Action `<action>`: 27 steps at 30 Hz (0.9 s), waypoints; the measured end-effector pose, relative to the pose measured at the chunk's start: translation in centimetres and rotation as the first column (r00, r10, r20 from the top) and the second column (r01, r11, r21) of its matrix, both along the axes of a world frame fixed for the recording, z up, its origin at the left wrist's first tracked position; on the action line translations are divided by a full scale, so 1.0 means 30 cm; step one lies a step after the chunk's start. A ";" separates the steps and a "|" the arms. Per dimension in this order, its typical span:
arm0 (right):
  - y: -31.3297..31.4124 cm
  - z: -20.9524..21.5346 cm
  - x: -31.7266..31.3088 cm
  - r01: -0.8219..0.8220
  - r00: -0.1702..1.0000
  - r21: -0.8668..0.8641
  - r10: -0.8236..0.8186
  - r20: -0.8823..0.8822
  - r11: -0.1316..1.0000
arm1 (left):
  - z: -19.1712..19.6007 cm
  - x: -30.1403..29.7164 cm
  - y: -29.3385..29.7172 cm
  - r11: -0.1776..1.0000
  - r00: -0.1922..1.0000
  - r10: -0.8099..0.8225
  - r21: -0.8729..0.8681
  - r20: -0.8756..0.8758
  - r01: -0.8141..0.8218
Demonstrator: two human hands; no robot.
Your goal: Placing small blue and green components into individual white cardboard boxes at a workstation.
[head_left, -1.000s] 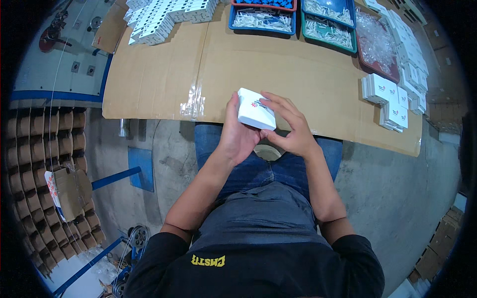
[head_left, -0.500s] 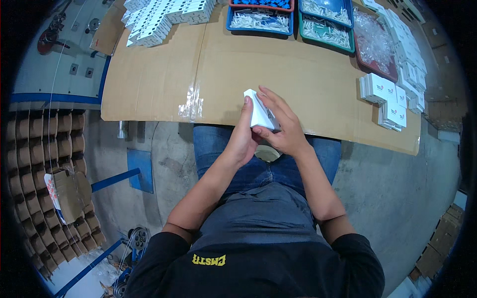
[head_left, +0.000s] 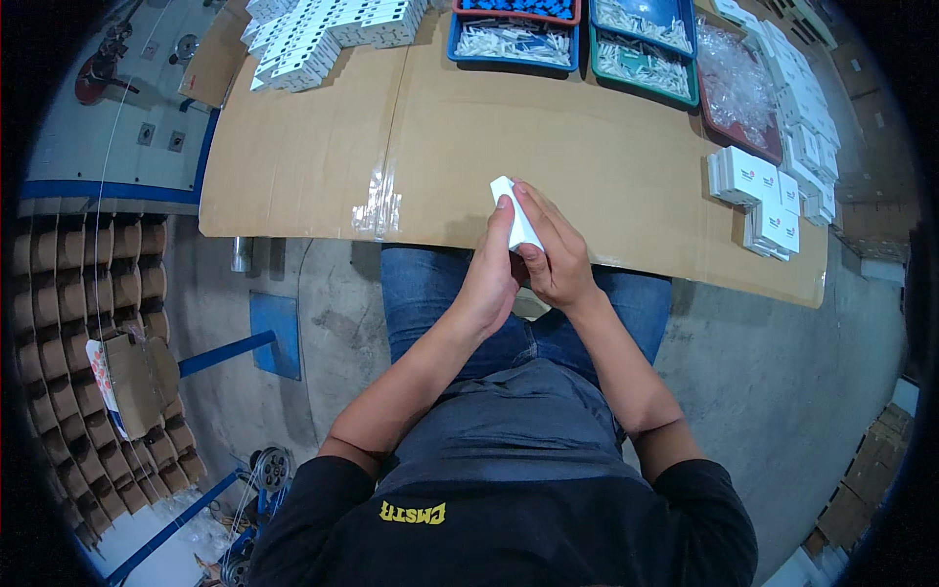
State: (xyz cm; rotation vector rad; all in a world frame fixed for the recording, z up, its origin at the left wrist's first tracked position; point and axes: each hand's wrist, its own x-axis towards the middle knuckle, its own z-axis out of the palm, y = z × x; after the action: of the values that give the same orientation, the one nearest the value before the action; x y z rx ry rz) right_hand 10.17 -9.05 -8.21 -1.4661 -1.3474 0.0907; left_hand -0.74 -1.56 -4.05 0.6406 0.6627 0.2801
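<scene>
A small white box point(head_left: 519, 223) is held between my two hands over the near edge of the cardboard-covered table point(head_left: 430, 157). My left hand point(head_left: 492, 264) is closed along its left side, the thumb lying on the box. From the right, my right hand point(head_left: 559, 245) wraps round it with the fingers together. A narrow white face points up, and my palms and fingers hide much of the rest.
White boxes point(head_left: 768, 196) stand stacked at the right. White blocks with dark openings point(head_left: 313, 44) are massed at the far left. Trays of small white pieces point(head_left: 514, 44) and a red tray of clear plastic bags point(head_left: 734, 83) line the back. A cardboard divider grid point(head_left: 78, 284) is at left.
The white box has been turned in my hands, so a narrower face shows. My right hand has closed in tighter round it, and my left hand has shifted slightly right.
</scene>
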 end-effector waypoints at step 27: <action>-0.011 0.002 0.012 -0.157 0.940 -0.034 0.139 -0.312 0.987 | -0.035 -0.005 0.020 0.976 0.996 0.076 0.210 -0.041 -0.065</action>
State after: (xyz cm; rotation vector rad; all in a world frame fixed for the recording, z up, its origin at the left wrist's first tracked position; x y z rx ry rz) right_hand 10.52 -9.38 -8.16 -1.3324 -1.2024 0.4439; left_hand -0.90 -0.95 -5.12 0.8274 0.7092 0.4047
